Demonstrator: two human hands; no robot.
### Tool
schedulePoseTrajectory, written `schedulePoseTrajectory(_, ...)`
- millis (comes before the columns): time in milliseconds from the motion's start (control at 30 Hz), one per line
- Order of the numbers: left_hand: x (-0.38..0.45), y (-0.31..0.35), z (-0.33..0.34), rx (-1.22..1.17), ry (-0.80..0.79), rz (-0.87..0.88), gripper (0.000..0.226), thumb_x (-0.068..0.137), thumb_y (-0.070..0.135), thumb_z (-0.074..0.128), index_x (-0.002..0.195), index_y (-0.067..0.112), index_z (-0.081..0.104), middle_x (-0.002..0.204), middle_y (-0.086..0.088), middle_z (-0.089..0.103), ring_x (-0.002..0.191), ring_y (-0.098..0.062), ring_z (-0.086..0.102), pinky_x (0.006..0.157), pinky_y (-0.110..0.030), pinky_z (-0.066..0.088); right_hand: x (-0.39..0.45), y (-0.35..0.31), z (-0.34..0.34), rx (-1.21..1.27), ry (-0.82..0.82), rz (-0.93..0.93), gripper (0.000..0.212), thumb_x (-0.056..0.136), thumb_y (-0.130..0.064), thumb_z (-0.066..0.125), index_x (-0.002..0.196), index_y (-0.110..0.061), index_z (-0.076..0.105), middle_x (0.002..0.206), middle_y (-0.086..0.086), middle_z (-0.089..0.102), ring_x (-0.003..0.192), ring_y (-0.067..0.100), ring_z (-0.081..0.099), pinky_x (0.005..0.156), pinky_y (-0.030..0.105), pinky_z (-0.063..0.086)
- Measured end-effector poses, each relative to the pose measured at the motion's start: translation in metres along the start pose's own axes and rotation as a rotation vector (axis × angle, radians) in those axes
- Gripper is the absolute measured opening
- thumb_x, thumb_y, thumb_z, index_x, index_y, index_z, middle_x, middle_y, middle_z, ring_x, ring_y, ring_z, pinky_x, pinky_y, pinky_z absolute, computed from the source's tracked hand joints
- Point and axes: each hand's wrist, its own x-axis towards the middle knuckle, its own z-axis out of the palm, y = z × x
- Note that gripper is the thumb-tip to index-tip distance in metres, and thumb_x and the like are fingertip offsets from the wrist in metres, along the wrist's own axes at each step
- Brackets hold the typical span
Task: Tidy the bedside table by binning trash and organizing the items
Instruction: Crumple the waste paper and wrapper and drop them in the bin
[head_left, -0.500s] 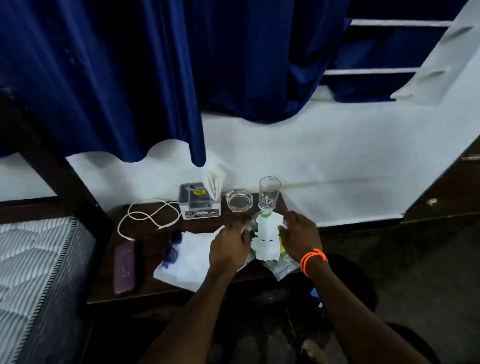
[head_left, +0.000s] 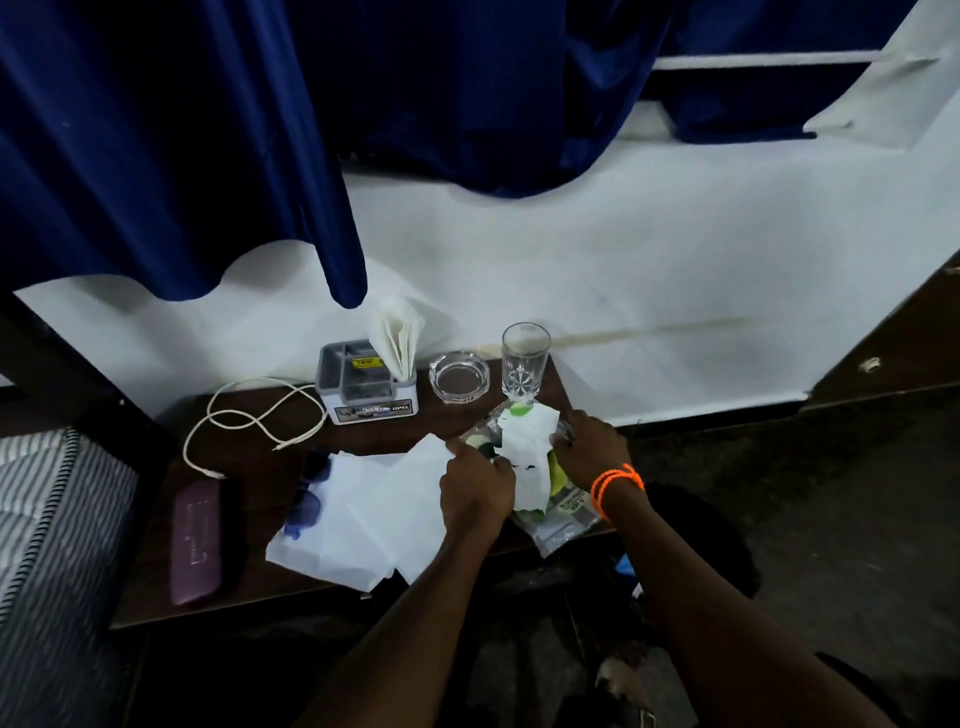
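Observation:
On the dark wooden bedside table (head_left: 156, 587), both hands work at a clear plastic snack wrapper (head_left: 563, 525) with a crumpled white tissue (head_left: 530, 457) lying on it, at the table's right front. My left hand (head_left: 475, 491) pinches the wrapper's left edge. My right hand (head_left: 589, 447), with an orange wristband, grips its right edge. White paper sheets (head_left: 363, 514) lie to the left, partly over blue sunglasses (head_left: 306, 499).
At the back stand a grey organiser box (head_left: 363, 387) holding folded napkins (head_left: 397, 332), a glass ashtray (head_left: 460, 376) and an empty drinking glass (head_left: 524, 358). A white cable (head_left: 249, 415) and a maroon case (head_left: 197, 540) lie left. A mattress (head_left: 47, 519) borders the left side.
Both hands have stayed at the wrapper and tissue; the left hand has closed in slightly on the wrapper's left edge. The camera view has shifted a little.

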Motion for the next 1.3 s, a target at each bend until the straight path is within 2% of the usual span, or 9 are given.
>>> schedulePoseTrajectory(267,-0.006,0.003,-0.007,-0.073,0.058,0.023,0.066,0.09,0.029,0.063,0.141,0.004,0.029,0.123,-0.019,0.066,0.115,-0.041,0.062,0.092,-0.042,0.051,-0.005,-0.004,-0.007,0.055,0.087,-0.008,0.024,0.08,-0.023,0.065,0.101,-0.01,0.064,0.102,0.016,0.07,0.098,0.04,0.064,0.08,0.039,0.053)
schedulePoseTrajectory(400,-0.007,0.004,-0.015,-0.11,0.039,-0.068,0.069,0.089,0.025,0.063,0.145,0.001,0.03,0.134,-0.019,0.06,0.124,-0.041,0.057,0.097,-0.044,0.049,-0.012,-0.007,-0.015,0.11,0.087,-0.005,0.019,0.079,-0.009,0.064,0.095,-0.011,0.073,0.099,0.015,0.074,0.095,0.037,0.067,0.077,0.031,0.051)
schedulePoseTrajectory(467,-0.008,0.005,-0.02,-0.127,0.034,-0.107,0.065,0.088,0.023,0.065,0.142,0.003,0.037,0.135,-0.019,0.059,0.125,-0.04,0.057,0.098,-0.043,0.049,-0.017,-0.008,-0.021,0.163,0.109,-0.006,0.018,0.08,-0.007,0.065,0.093,-0.011,0.077,0.096,0.015,0.075,0.094,0.036,0.068,0.077,0.03,0.051)
schedulePoseTrajectory(667,-0.013,0.017,-0.025,-0.26,-0.044,-0.036,0.029,0.078,0.025,0.07,0.104,0.012,0.074,0.109,-0.011,0.075,0.104,-0.032,0.07,0.085,-0.036,0.058,-0.03,-0.009,-0.043,0.312,0.119,0.037,0.009,0.08,-0.008,0.07,0.081,-0.009,0.079,0.085,0.011,0.078,0.085,0.028,0.072,0.081,0.034,0.057)
schedulePoseTrajectory(733,-0.018,0.027,-0.022,-0.315,-0.082,-0.017,0.024,0.075,0.024,0.072,0.094,0.01,0.076,0.1,-0.011,0.076,0.097,-0.031,0.072,0.081,-0.036,0.059,-0.037,-0.005,-0.051,0.341,0.136,0.056,0.01,0.082,-0.016,0.072,0.082,-0.009,0.079,0.085,0.01,0.078,0.086,0.026,0.072,0.081,0.031,0.056)
schedulePoseTrajectory(867,-0.033,0.051,-0.011,-0.386,-0.133,0.033,0.014,0.072,0.021,0.073,0.081,0.01,0.075,0.089,-0.012,0.076,0.086,-0.031,0.073,0.07,-0.035,0.058,-0.05,0.013,-0.067,0.384,0.151,0.134,0.011,0.076,-0.008,0.073,0.086,-0.007,0.079,0.088,0.012,0.077,0.089,0.027,0.072,0.083,0.033,0.057)
schedulePoseTrajectory(1067,-0.049,0.078,0.03,-0.376,-0.205,0.092,0.021,0.065,0.022,0.073,0.083,0.011,0.076,0.086,-0.009,0.077,0.083,-0.028,0.075,0.073,-0.044,0.064,-0.061,0.058,-0.085,0.419,0.2,0.197,0.014,0.073,-0.008,0.078,0.087,-0.007,0.079,0.09,0.011,0.077,0.09,0.023,0.072,0.082,0.028,0.055)
schedulePoseTrajectory(1200,-0.065,0.095,0.062,-0.305,-0.253,0.143,0.02,0.066,0.023,0.071,0.082,0.014,0.077,0.084,-0.006,0.076,0.079,-0.026,0.074,0.071,-0.041,0.064,-0.065,0.095,-0.092,0.418,0.222,0.247,0.014,0.071,-0.016,0.081,0.084,-0.011,0.079,0.087,0.01,0.078,0.088,0.023,0.073,0.083,0.032,0.057)
schedulePoseTrajectory(1300,-0.076,0.103,0.089,-0.236,-0.276,0.152,0.021,0.068,0.026,0.069,0.086,0.017,0.077,0.089,-0.003,0.075,0.081,-0.026,0.073,0.072,-0.035,0.063,-0.071,0.122,-0.095,0.418,0.215,0.313,0.014,0.073,-0.017,0.081,0.085,-0.012,0.078,0.086,0.009,0.077,0.085,0.02,0.071,0.077,0.022,0.05)
